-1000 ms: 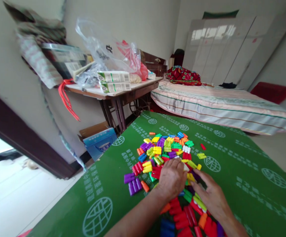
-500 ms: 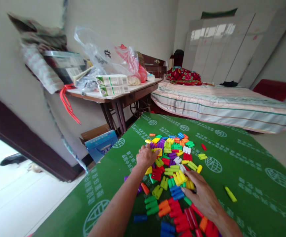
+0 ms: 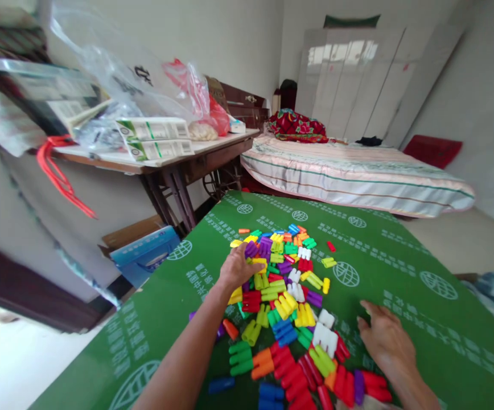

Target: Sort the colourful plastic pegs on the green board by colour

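Note:
Many plastic building pieces shaped like joined tubes lie in a loose pile. My left hand (image 3: 235,269) rests palm down at the pile's left side, thumb spread away from the fingers. Its fingertips are by a purple piece (image 3: 251,249) and the thumb lies on a yellow piece (image 3: 260,263); I see no grip on either. To the right of the pile, my right hand (image 3: 387,337) hovers over or rests on the table with thumb and forefinger apart. Nothing shows between them. White pieces (image 3: 325,339) and a yellow-green piece (image 3: 322,361) lie left of it.
The pieces are on a green table (image 3: 165,319) with printed writing and globe marks. A side table (image 3: 213,151) with plastic bags (image 3: 144,80) and boxes (image 3: 155,139) stands at the left. Below it is a blue box (image 3: 147,256). A bed (image 3: 349,171) stands behind.
My right hand has left the pile and moved right, to where a lone yellow-green stick lay, which is now out of sight. White pieces are uncovered. The view has shifted right.

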`<state>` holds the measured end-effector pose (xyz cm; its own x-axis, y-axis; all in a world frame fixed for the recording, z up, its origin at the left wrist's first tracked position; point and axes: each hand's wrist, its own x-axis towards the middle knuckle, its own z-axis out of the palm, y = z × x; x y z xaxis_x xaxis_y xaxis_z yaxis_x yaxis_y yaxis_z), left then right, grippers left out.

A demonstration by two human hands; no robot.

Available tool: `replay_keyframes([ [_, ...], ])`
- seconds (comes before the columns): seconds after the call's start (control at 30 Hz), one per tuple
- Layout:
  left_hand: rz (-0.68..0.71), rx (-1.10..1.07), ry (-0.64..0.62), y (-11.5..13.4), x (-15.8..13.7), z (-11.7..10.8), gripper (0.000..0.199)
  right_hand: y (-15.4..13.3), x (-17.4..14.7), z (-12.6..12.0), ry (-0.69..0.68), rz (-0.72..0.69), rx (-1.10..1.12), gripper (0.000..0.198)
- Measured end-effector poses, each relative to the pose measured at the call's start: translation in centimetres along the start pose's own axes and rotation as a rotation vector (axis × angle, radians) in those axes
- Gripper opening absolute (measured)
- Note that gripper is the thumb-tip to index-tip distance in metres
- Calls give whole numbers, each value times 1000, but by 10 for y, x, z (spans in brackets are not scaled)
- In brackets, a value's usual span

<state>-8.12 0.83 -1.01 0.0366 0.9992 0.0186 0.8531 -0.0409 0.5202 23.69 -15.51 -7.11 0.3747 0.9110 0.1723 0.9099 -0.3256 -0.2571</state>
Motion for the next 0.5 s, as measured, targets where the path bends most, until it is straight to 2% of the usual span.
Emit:
replay_keyframes([
  [0.13, 28, -97, -5, 5, 1, 1, 81, -25, -6, 12, 53, -151, 217, 47],
  [0.27, 43, -181, -13, 7, 2, -1, 81, -55, 0, 10, -48, -243, 453, 48],
  [0.5, -23, -232, 6, 11, 14, 10, 74, -73, 5, 5, -104, -238, 450, 38],
])
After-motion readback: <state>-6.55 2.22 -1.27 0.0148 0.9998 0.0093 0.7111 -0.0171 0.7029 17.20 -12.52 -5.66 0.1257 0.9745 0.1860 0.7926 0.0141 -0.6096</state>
